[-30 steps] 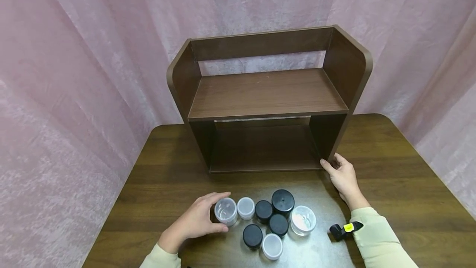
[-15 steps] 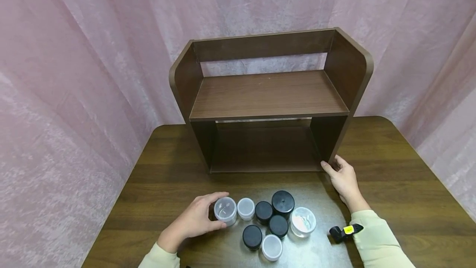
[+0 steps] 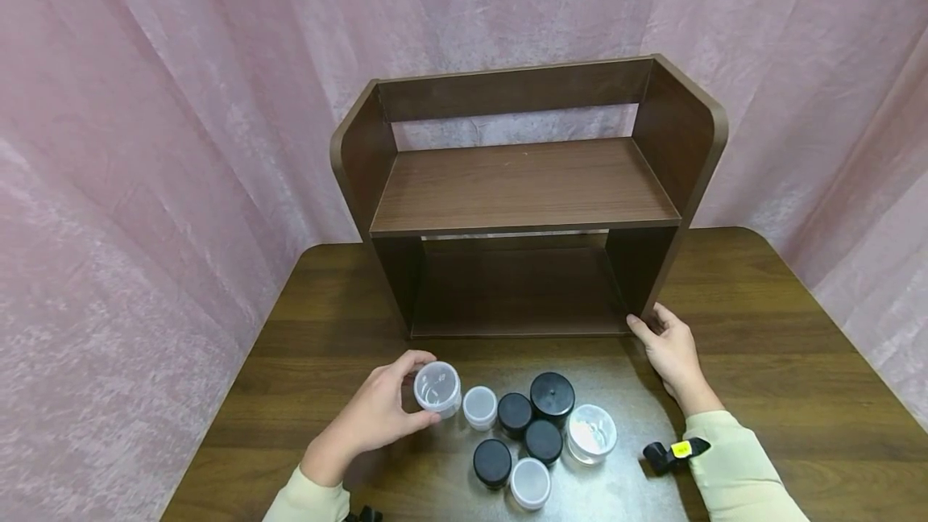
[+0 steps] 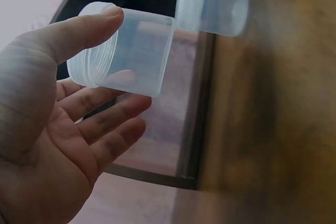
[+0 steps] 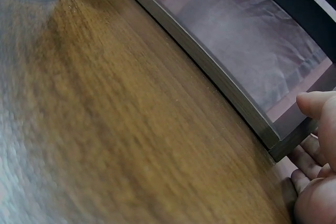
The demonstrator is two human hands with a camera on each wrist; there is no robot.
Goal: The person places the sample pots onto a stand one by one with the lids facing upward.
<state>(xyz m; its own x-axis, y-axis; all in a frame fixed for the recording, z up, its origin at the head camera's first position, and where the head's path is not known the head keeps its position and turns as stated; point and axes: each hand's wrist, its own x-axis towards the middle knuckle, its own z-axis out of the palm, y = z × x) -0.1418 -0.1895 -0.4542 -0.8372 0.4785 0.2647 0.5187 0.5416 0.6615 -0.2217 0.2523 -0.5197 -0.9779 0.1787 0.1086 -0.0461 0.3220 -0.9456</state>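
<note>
My left hand (image 3: 380, 409) pinches a clear plastic jar (image 3: 438, 389) with a translucent lid between thumb and fingers. In the left wrist view this jar (image 4: 139, 51) is tipped on its side across the picture, with the thumb (image 4: 79, 35) at its lid. Just right of it stands a smaller clear jar (image 3: 480, 408) with a frosted lid. At the lower right front corner of a brown two-tier shelf (image 3: 525, 188), my right hand (image 3: 674, 357) holds the side panel, thumb (image 5: 312, 103) on the inner side and the other fingers outside.
Several black-lidded jars (image 3: 553, 395), a white-lidded jar (image 3: 531, 483) and a wider clear jar (image 3: 590, 432) stand clustered in front of the shelf. Pink curtains (image 3: 181, 143) hang behind the wooden table (image 3: 290, 377). A black strap with a yellow tag (image 3: 680, 449) is at the right sleeve.
My left hand has taken hold of the larger clear jar and raised it off the table, slightly away from me. The right hand stays on the shelf corner.
</note>
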